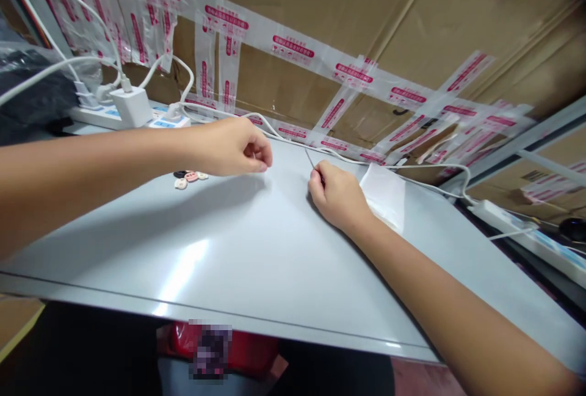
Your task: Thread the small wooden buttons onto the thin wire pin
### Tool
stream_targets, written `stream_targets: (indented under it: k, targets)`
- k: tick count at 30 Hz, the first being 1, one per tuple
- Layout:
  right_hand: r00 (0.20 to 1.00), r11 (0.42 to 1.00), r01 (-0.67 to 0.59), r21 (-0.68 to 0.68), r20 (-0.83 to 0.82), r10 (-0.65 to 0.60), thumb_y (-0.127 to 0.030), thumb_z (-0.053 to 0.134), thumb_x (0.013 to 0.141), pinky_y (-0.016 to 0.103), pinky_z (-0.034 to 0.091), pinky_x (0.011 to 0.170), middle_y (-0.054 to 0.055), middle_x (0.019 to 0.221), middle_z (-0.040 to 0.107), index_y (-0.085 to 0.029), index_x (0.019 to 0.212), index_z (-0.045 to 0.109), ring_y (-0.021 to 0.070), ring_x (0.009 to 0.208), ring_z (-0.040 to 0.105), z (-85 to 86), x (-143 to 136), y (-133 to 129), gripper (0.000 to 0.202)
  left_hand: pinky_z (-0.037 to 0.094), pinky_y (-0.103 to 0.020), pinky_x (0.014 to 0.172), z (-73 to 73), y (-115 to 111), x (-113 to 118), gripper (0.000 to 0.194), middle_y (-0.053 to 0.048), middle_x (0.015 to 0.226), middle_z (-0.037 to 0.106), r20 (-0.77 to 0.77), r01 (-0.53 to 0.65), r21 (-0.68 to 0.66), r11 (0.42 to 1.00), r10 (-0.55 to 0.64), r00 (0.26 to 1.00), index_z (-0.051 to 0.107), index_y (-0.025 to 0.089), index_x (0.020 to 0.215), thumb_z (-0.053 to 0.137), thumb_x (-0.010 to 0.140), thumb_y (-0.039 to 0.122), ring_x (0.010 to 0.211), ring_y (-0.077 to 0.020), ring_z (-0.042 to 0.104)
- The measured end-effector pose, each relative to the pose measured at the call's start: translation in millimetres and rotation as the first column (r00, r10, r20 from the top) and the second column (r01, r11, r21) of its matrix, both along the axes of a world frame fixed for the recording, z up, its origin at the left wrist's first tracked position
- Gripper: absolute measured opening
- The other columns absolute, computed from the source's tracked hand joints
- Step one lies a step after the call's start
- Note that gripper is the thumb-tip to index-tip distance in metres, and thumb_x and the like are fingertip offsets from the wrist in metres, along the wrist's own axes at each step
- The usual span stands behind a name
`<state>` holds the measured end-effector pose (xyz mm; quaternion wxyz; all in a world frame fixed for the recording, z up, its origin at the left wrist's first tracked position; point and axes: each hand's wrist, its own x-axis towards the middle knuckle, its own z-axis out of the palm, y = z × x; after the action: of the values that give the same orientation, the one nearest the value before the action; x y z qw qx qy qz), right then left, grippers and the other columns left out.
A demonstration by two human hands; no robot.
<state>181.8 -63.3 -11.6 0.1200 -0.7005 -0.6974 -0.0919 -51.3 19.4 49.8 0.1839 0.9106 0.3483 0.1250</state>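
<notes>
My left hand (245,147) is held above the grey tabletop (238,249), its fingers curled together; whatever they may pinch is too small to make out. Closed around a thin dark tool (309,157), my right hand (337,191) rests near the back of the table, with the tool's tip sticking out up and to the left. Several small buttons (181,183), white, pink and black, lie partly behind my left forearm. Beside my right wrist is a white sheet or bag (387,194).
A power strip (96,116) with a white charger (132,106) stands at the back left. White cables (425,166) run along the back edge before a taped cardboard box (284,82). Another power strip (526,238) lies at the right, and a black plastic bag (34,94) at the left.
</notes>
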Motion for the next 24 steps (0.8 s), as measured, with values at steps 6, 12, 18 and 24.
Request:
stream_targets:
  k: [6, 12, 18, 24]
  targets:
    - [0.936, 0.986, -0.16, 0.046, -0.309, 0.167, -0.031, 0.043, 0.096, 0.027, 0.035, 0.064, -0.002, 0.067, 0.056, -0.023, 0.089, 0.054, 0.0165, 0.063, 0.052, -2.6, 0, -3, 0.016, 0.054, -0.028, 0.086, -28.2, 19, 26, 0.034, -0.01, 0.12, 0.073, 0.373, -0.085, -0.475, 0.876, 0.287, 0.882, 0.067, 0.016, 0.12, 0.062, 0.088, 0.025, 0.098, -0.0143, 0.07]
    - [0.847, 0.963, -0.269, 0.011, -0.474, 0.242, -0.038, 0.038, 0.102, 0.026, 0.034, 0.061, -0.004, 0.063, 0.05, -0.022, 0.086, 0.06, 0.0137, 0.061, 0.049, 3.9, -10, -14, 0.031, 0.057, -0.034, 0.093, -41.1, 16, 19, 0.03, -0.013, 0.121, 0.073, 0.443, 0.092, -0.643, 0.76, 0.271, 0.855, 0.068, 0.015, 0.117, 0.066, 0.088, 0.023, 0.101, -0.018, 0.073]
    - [0.843, 0.964, -0.261, -0.06, -0.5, 0.197, -0.037, 0.041, 0.101, 0.027, 0.036, 0.064, -0.003, 0.07, 0.059, -0.021, 0.087, 0.067, 0.0138, 0.067, 0.054, 8.5, -12, -21, 0.033, 0.056, -0.03, 0.093, -48.3, 18, 17, 0.024, -0.006, 0.105, 0.076, 0.49, 0.207, -0.713, 0.67, 0.265, 0.831, 0.074, 0.017, 0.1, 0.077, 0.082, 0.032, 0.091, -0.0138, 0.072]
    - [0.834, 0.955, -0.283, -0.09, -0.515, 0.198, -0.04, 0.043, 0.101, 0.028, 0.037, 0.064, 0.001, 0.078, 0.068, -0.02, 0.095, 0.072, 0.0167, 0.073, 0.059, 7.9, -11, -21, 0.036, 0.056, -0.025, 0.086, -47.9, 13, 18, 0.018, -0.002, 0.091, 0.077, 0.488, 0.231, -0.732, 0.641, 0.258, 0.834, 0.075, 0.019, 0.097, 0.077, 0.082, 0.03, 0.083, -0.0111, 0.071]
